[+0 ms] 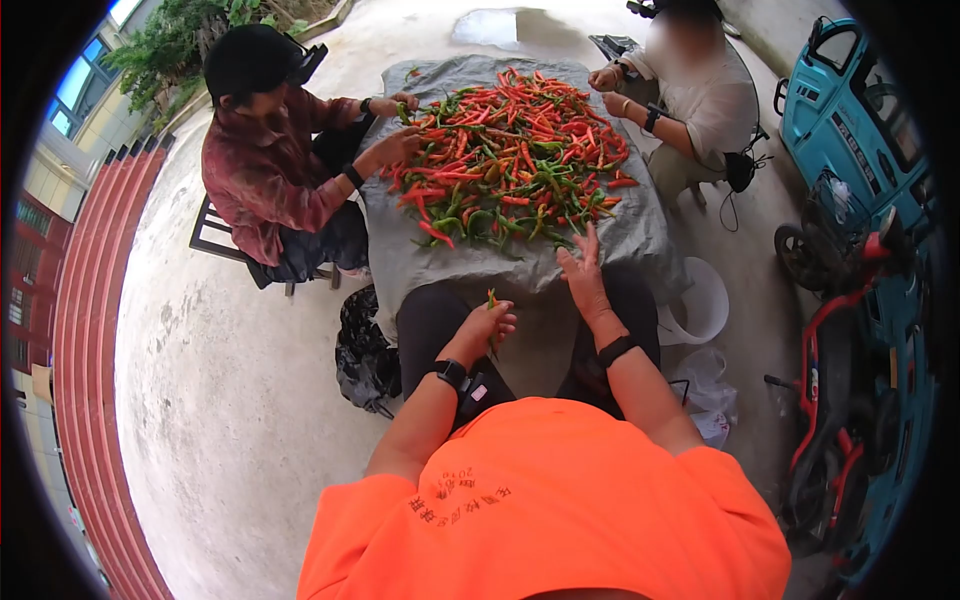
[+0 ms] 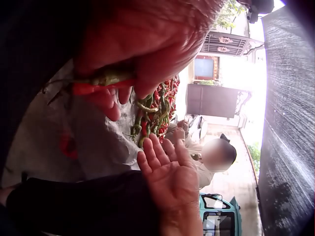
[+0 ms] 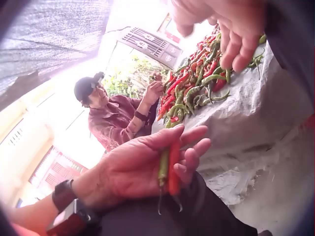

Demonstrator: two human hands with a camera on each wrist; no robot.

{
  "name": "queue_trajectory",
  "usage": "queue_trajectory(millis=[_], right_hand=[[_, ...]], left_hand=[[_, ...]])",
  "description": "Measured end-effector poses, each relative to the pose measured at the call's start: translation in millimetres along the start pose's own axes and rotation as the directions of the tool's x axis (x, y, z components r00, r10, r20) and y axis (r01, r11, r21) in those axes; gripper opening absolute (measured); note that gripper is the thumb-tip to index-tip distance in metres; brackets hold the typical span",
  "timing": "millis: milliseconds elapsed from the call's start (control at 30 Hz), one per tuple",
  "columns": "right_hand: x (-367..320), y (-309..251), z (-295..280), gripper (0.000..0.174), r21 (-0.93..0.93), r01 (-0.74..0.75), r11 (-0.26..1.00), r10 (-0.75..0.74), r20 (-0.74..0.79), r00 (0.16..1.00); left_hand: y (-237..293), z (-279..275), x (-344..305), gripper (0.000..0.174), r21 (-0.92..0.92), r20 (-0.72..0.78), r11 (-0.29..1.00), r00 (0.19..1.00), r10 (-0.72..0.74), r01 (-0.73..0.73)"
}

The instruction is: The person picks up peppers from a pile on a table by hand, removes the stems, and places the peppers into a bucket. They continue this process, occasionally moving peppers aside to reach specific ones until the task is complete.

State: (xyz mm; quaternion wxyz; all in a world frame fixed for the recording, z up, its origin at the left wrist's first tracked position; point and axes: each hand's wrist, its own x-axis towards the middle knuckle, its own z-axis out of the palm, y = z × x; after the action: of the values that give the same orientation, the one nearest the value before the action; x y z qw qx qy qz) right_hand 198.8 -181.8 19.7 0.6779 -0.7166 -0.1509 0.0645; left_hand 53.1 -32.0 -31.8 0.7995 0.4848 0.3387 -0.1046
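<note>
Over the lap, my left hand (image 1: 484,326) holds two chili peppers. One is a green chili pepper (image 3: 163,168) and the other a red chili pepper (image 3: 174,169); both lie under the thumb with their thin stems hanging down in the right wrist view. My right hand (image 1: 588,280) is at the near edge of the covered table, its fingers spread and nothing in its grasp. Just beyond its fingertips lies a wide heap of red and green chili peppers (image 1: 520,150), spread on a grey sheet (image 1: 640,240).
A person in a dark red shirt (image 1: 270,175) sits at the left, hands at the heap. Another person in a light shirt (image 1: 705,100) sits at the far right. A white bucket (image 1: 707,300) stands beside my right knee, a black bag (image 1: 362,350) by my left.
</note>
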Motion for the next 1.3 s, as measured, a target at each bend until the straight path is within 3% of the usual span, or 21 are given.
queue_trajectory(millis=[33,67,100,200,300,333,433,533,567,633,733,800,933,1000,1100,1233,1300], right_hand=[[0,7,-2,0.039,-0.046,-0.110,0.993,0.113,0.089,0.990],[2,19,-8,0.041,-0.141,-0.242,0.960,0.271,0.262,0.926],[3,31,-10,0.043,-0.255,-0.345,0.903,0.424,0.409,0.808],[-9,60,3,0.045,-0.419,0.063,0.906,0.243,0.636,0.733],[-27,27,5,0.040,-0.484,-0.222,0.847,0.527,0.701,0.481],[-32,4,4,0.035,-0.536,-0.152,0.830,0.546,0.730,0.412],[-34,18,9,0.030,-0.512,-0.141,0.847,0.531,0.806,0.262],[-31,28,12,0.026,-0.434,-0.250,0.865,0.490,0.837,0.244],[-32,32,13,0.022,-0.378,-0.312,0.871,0.466,0.837,0.287],[-32,23,13,0.021,-0.351,-0.439,0.827,0.500,0.816,0.289],[-33,26,12,0.021,-0.324,-0.447,0.834,0.484,0.818,0.310],[-31,28,11,0.020,-0.323,-0.403,0.856,0.483,0.775,0.407],[-22,26,10,0.018,-0.259,-0.431,0.865,0.486,0.649,0.586],[-18,25,9,0.018,-0.222,-0.456,0.862,0.490,0.599,0.633],[-16,28,9,0.018,-0.227,-0.440,0.869,0.484,0.578,0.657],[-14,30,6,0.018,-0.196,-0.403,0.894,0.441,0.550,0.709],[-12,26,1,0.017,-0.229,-0.333,0.915,0.404,0.486,0.775]], left_hand=[[0,1,0,0.031,0.003,-0.004,1.000,1.000,-0.005,0.005],[0,1,-1,0.031,-0.033,-0.003,0.999,1.000,-0.002,0.001],[0,1,-1,0.030,-0.070,-0.002,0.998,1.000,0.004,-0.005],[0,-1,-1,0.029,-0.194,0.026,0.977,0.995,0.093,-0.086],[3,-1,2,0.029,-0.327,0.047,0.928,0.978,0.203,-0.177],[4,-1,0,0.028,-0.369,0.049,0.907,0.970,0.236,-0.202],[9,2,-4,0.029,-0.438,0.117,0.875,0.952,0.283,-0.207],[15,4,-4,0.029,-0.501,0.145,0.840,0.937,0.318,-0.208],[12,4,-4,0.030,-0.534,0.141,0.821,0.936,0.321,-0.202],[10,1,0,0.030,-0.582,0.114,0.783,0.931,0.346,-0.220],[14,-2,-1,0.029,-0.611,0.112,0.760,0.927,0.359,-0.221],[13,-1,-2,0.031,-0.604,0.115,0.770,0.933,0.341,-0.207],[4,-11,10,0.031,-0.526,-0.010,0.831,0.979,0.206,-0.180],[0,-13,14,0.031,-0.485,-0.067,0.866,0.992,0.104,-0.124],[-2,-16,16,0.031,-0.525,-0.014,0.846,0.995,0.097,-0.090],[-3,-21,17,0.034,-0.449,0.055,0.888,0.995,-0.083,0.099],[0,-18,15,0.034,-0.403,0.056,0.903,0.988,-0.142,0.153]])
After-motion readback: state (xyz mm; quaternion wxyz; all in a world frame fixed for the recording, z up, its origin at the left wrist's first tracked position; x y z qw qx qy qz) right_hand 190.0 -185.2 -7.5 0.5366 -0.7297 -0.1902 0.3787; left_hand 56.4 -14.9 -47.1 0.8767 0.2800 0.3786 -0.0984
